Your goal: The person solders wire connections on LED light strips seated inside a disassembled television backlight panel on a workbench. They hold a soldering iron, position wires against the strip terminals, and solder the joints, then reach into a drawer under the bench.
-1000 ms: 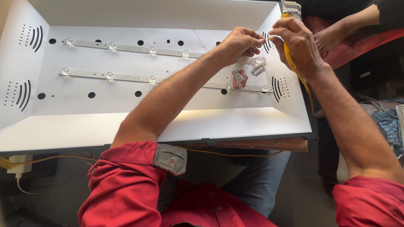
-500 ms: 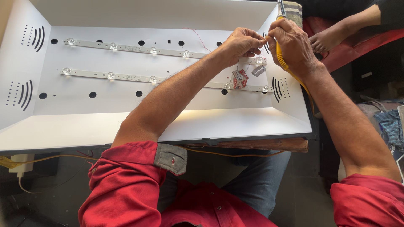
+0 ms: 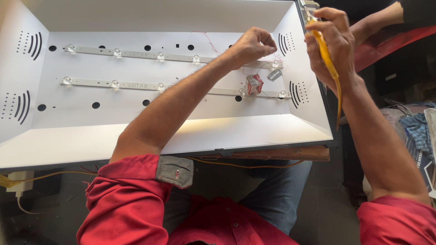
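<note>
My left hand (image 3: 252, 44) reaches into a white backlight tray (image 3: 136, 136) and pinches a thin red wire (image 3: 206, 40) near the right end of the upper LED strip (image 3: 150, 55). My right hand (image 3: 330, 43) is raised over the tray's right wall, closed on a yellow-handled tool (image 3: 325, 51) whose yellow cord hangs down past my wrist. A second LED strip (image 3: 136, 85) runs below the first. A small red and white box (image 3: 254, 84) and a small grey part (image 3: 274, 75) lie on the tray floor under my left hand.
The tray rests on a wooden board (image 3: 281, 154) above my knees. Another person's forearm (image 3: 377, 22) lies at the top right over red cloth. A yellow cable (image 3: 245, 165) runs under the tray, a white plug (image 3: 20, 179) sits low left, and blue cloth (image 3: 415, 129) lies to the right.
My right hand has pulled away from my left hand and lifted the yellow tool up to the right. The left hand stays at the strip's right end.
</note>
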Tool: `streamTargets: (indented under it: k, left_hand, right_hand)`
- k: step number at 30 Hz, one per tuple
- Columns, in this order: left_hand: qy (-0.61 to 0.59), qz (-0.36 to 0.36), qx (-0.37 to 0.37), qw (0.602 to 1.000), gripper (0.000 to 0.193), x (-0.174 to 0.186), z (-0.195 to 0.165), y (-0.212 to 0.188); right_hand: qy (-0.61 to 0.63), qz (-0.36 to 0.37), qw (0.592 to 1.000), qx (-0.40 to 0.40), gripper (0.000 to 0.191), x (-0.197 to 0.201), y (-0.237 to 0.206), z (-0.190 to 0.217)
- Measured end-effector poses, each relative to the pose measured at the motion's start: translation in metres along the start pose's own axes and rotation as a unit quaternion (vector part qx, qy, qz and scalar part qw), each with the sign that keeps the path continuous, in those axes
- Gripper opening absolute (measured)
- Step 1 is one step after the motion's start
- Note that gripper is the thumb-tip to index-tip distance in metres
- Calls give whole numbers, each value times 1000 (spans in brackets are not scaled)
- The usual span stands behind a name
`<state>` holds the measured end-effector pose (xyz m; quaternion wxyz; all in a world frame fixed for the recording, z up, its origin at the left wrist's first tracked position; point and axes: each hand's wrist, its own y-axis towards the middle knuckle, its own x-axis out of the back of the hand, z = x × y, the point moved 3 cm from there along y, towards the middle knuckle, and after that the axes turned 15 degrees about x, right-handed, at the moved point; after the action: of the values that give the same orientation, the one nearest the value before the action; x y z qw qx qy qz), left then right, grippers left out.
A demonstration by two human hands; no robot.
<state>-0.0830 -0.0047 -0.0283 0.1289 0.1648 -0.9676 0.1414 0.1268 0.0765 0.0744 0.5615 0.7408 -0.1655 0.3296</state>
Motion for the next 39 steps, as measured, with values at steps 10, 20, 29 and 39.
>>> streamTargets:
  k: [10, 20, 29, 39]
  left_hand:
    - [85, 0, -37, 996, 8, 10, -7, -7]
    - [-95, 16, 44, 994, 13, 38, 2, -3]
    - [-196, 2, 95, 976, 14, 48, 15, -7]
    - [-238, -1, 83, 968, 15, 50, 22, -3]
  right_hand:
    - [148, -121, 975, -117, 27, 66, -3, 65]
    - [50, 181, 968, -166, 32, 43, 31, 111]
    - [61, 234, 962, -126, 39, -24, 42, 116]
    - [54, 214, 971, -97, 66, -36, 60, 113]
